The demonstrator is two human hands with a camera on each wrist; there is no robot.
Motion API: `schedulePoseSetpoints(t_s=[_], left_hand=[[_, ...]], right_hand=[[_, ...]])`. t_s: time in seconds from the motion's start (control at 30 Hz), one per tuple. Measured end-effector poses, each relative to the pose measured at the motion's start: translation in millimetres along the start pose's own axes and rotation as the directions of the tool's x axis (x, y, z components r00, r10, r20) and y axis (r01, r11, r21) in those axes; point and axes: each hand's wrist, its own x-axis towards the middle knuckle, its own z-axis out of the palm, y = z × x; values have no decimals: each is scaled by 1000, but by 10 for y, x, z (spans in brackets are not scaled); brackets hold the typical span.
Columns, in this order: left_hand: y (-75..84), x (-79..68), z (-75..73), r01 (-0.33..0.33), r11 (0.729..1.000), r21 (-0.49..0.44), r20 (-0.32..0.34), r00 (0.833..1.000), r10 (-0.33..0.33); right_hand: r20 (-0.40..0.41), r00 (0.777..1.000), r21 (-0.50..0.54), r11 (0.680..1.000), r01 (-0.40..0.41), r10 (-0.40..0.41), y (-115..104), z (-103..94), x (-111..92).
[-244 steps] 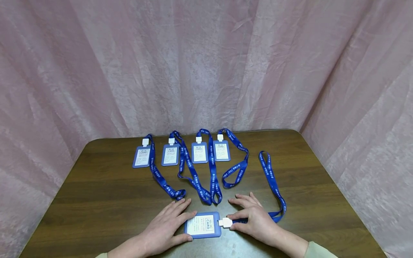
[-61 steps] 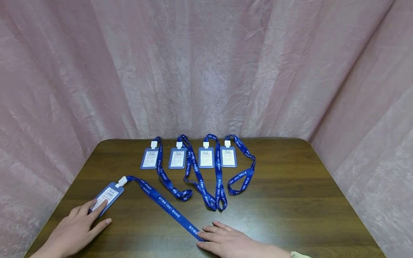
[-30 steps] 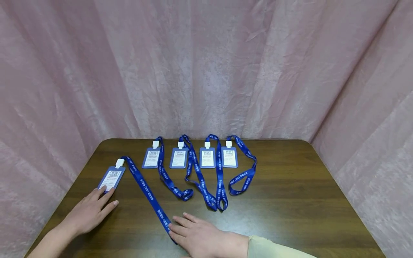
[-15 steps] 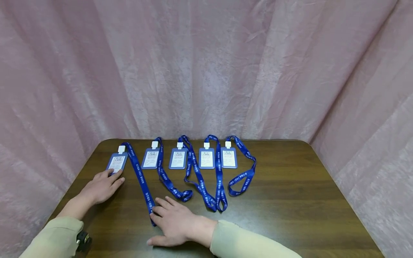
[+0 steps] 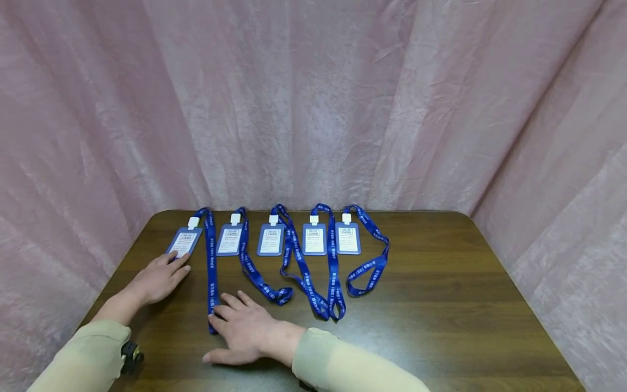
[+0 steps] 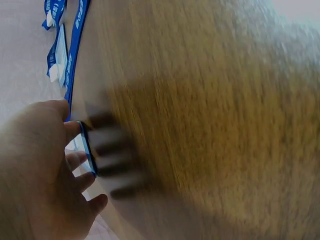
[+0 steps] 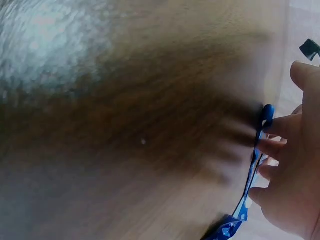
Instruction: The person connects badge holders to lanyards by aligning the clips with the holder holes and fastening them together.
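At the far left of the row, a blue-framed ID card holder (image 5: 187, 238) with a white clip lies face up, tilted a little. The fingertips of my left hand (image 5: 158, 276) rest on its lower end; the left wrist view shows those fingers spread over the card holder (image 6: 88, 150). From the clip a blue printed lanyard (image 5: 210, 256) loops over and runs down toward me. My right hand (image 5: 247, 329) lies flat, its fingertips on the lanyard's near end. In the right wrist view the lanyard (image 7: 254, 155) passes under the fingers.
Several more ID card holders with blue lanyards lie in a row to the right, such as the neighbouring card holder (image 5: 229, 240) and the rightmost one (image 5: 348, 239). Their straps trail toward the middle of the wooden table (image 5: 441, 305). A pink curtain (image 5: 313, 109) hangs behind the table.
The badge was turned from lying sideways near the front, carried left, then slid back to the row's left end. Its lanyard swung from slanting to nearly straight, my right hand moving left with it.
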Motion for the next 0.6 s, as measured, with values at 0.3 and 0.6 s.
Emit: schedulePoseSetpoints(t_s=[0.3,0.6], left_hand=[[-54,-5,101,-14,999,-35,-76,997,12],[248,-264,63,-77,997,14,-138,987,78]], right_hand=[[-51,997,68,995,68,-65,244,-157,-466],[-301,946,116,989,-92,123,1025,-44,-1662]])
